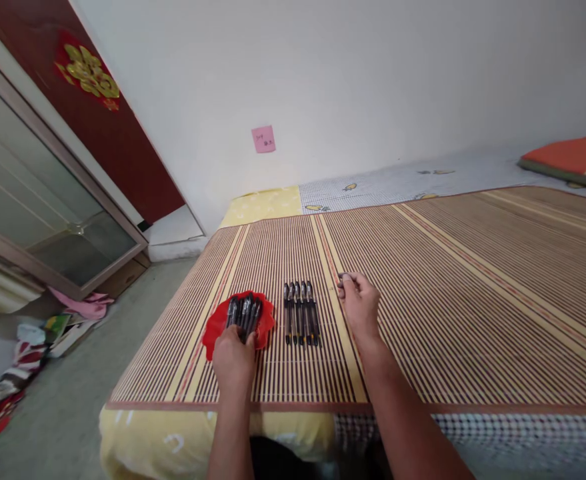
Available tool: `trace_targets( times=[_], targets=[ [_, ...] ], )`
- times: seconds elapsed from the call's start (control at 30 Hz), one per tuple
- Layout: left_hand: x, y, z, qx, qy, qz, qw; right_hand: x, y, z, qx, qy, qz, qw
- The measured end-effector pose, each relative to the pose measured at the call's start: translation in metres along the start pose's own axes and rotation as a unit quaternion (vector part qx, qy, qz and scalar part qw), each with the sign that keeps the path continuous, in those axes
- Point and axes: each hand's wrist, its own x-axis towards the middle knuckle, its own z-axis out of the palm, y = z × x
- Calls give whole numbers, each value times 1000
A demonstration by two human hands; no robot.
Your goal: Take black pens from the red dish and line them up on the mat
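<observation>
My left hand (233, 359) is closed around the lower ends of a bunch of black pens (245, 312). These pens lie on a red, scallop-edged plate (215, 328), and the hand covers part of its near side. To the right of the plate, several dark-capped clear pens (301, 313) lie side by side in a row on the striped mat. Beyond that row on the right, my right hand (361, 301) is raised with thumb and fingers pinched together. Something small and dark shows at its fingertips, too small to name.
A brown striped mat (453, 300) covers the bed, over yellow and checked bedding (267, 203). An orange folded cloth (573, 157) lies at the far right. A pink note (263, 139) is on the wall. Left of the bed are a glass-panelled door (37, 173) and items on the floor.
</observation>
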Motion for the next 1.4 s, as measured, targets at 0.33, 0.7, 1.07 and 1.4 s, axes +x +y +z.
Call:
trace_targets(
  times=[0.33, 0.7, 1.07, 1.4],
  targets=[
    [2, -1, -7, 23, -1, -6, 1000, 2, 1, -2, 9, -2, 11, 1000],
    [6, -4, -14, 63, -70, -15, 995, 4, 6, 1, 11, -10, 6, 1000],
    [3, -4, -9, 76, -47, 3, 996, -3, -4, 1, -19, -28, 25, 999],
    [1, -6, -4, -4, -6, -7, 1000, -2, -1, 0, -14, -41, 25, 999]
  ],
)
